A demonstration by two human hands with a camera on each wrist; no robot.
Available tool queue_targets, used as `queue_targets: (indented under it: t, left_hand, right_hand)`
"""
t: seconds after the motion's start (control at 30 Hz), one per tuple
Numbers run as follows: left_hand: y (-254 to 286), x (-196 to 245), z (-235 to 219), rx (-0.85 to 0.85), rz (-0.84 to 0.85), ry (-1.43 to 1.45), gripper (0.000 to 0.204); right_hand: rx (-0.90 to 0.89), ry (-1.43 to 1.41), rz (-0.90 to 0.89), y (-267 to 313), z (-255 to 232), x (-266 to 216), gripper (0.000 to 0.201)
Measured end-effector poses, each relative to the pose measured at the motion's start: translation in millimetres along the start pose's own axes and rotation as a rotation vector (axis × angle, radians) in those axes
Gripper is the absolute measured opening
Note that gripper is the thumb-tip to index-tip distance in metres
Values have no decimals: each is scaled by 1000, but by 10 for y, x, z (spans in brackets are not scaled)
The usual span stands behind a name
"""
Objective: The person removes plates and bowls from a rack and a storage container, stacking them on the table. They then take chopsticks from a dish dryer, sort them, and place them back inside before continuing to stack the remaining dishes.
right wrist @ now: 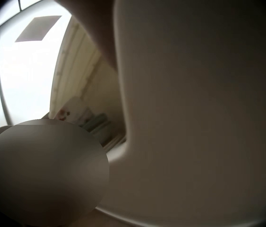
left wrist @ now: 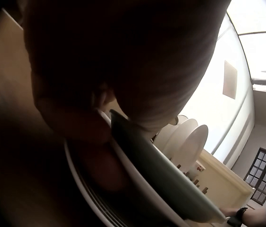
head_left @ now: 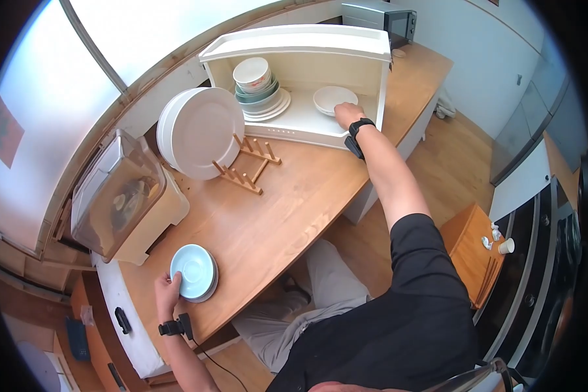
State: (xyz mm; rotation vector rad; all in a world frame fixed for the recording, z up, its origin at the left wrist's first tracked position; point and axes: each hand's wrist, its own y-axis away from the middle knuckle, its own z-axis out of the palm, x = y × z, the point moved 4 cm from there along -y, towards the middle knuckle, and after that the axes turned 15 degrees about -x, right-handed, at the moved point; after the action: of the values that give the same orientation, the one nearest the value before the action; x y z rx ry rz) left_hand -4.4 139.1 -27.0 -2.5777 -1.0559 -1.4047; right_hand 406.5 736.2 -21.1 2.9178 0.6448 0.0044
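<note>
My left hand (head_left: 166,295) grips the rim of a small pale blue saucer (head_left: 193,269) on top of a short stack at the table's near left end. In the left wrist view, fingers (left wrist: 102,165) reach in under the blue-green saucer (left wrist: 163,175), with more pale rims below it. Inside the white shelf unit (head_left: 294,136), my right hand (head_left: 350,115) holds the near right rim of a white shallow bowl (head_left: 333,99); another white rim shows beneath it. Its fingertips are hidden in the head view. The right wrist view is mostly filled by a close pale surface.
Left in the shelf unit stand stacked bowls (head_left: 253,73) on white plates (head_left: 268,112). Large white plates (head_left: 206,134) stand upright in a wooden rack (head_left: 258,171). A lidded clear-fronted box (head_left: 127,202) sits at the table's left edge, and a microwave (head_left: 379,23) is behind.
</note>
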Motion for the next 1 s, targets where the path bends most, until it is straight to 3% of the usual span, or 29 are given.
queue_targets:
  t: [0.07, 0.27, 0.4, 0.47, 0.5, 0.67, 0.77, 0.87, 1.0]
  left_hand:
    - [-19, -24, -8, 103, 58, -123, 37]
    - [-1, -54, -139, 161, -107, -254, 39]
    - [137, 215, -100, 248, -95, -432, 40]
    - [127, 168, -102, 271, -88, -435, 40]
    - [104, 90, -106, 278, -67, -404, 40]
    - [128, 31, -130, 250, -65, -309, 39]
    - [160, 5, -147, 241, -82, -239, 39]
    - [147, -50, -140, 233, -81, -224, 38]
    - [168, -26, -156, 214, -80, -159, 40]
  right_hand:
    - [26, 23, -25, -9, -10, -40, 25]
    - [-52, -17, -131, 104, -171, -58, 25]
    - [-58, -129, -205, -35, -127, 94, 32]
    - [-9, -136, -211, -245, -77, 193, 35]
    - [128, -193, -240, -75, -210, 153, 35]
    - [334, 31, -270, 278, -600, -172, 28]
    - [501, -108, -452, 980, -945, -665, 22]
    - [510, -201, -776, 1838, -1088, -1334, 13]
    - [481, -287, -1226, 2779, -908, -2262, 6]
